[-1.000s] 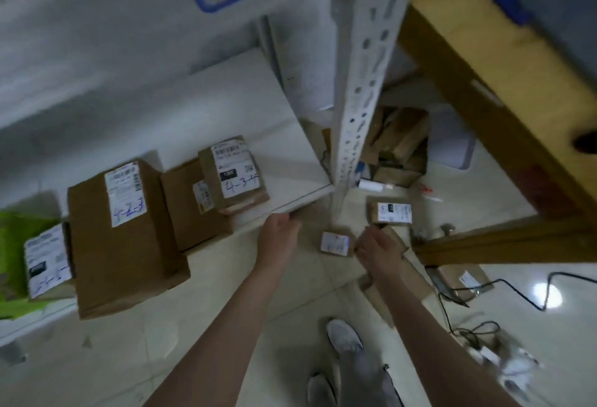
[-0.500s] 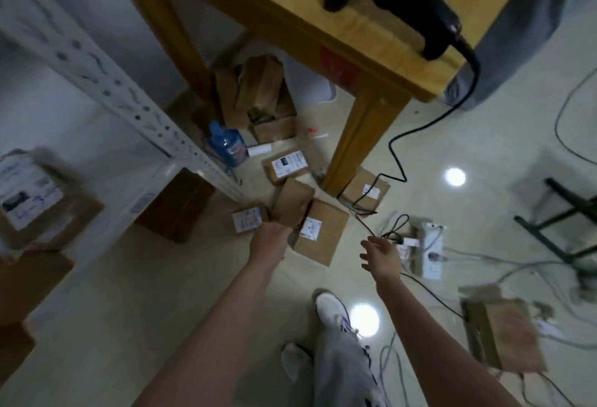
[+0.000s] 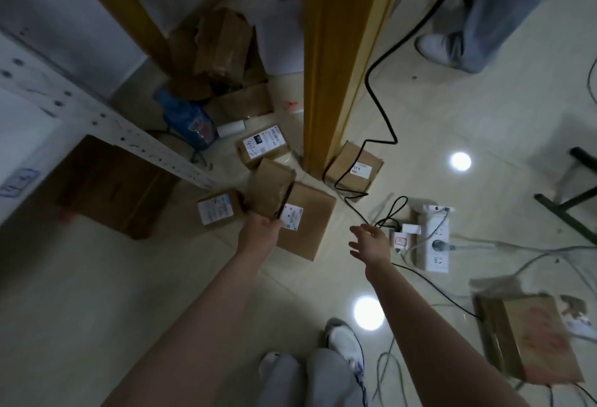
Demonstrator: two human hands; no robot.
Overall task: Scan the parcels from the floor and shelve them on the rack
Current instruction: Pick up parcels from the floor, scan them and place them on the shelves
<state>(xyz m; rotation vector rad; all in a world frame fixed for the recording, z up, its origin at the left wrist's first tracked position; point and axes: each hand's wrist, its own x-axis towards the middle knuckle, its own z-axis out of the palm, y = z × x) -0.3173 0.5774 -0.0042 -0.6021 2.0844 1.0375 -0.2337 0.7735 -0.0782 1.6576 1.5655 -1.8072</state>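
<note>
1. Since 0.5 s ago my view has dropped closer to the floor. The left hand (image 3: 258, 233) has stayed at the near edge of the plain parcel (image 3: 269, 188), and the right hand (image 3: 371, 243) still hangs above the cables.
2. The plain parcel sits tilted in the floor pile, overlapping the large parcel (image 3: 310, 229). The small labelled parcel (image 3: 216, 211) is on one side and the table leg (image 3: 329, 83) on the other. I see no label on its upper face.
3. The left hand curls round that near edge, though its fingertips are hidden. The right hand is empty with its fingers spread.
4. I judge this to be the pick-up. I would bring the right hand under the far side and lift with 2 hands. Then I would turn the parcel to find its barcode before scanning.
5. The black cable (image 3: 381, 109) crosses the parcel by the leg (image 3: 355, 170), and the power strip (image 3: 433, 238) lies just beside the right hand. I would lift straight up, clear of both.
6. The rack upright (image 3: 129, 138) stands to the left, so I would carry the parcel that way.
</note>
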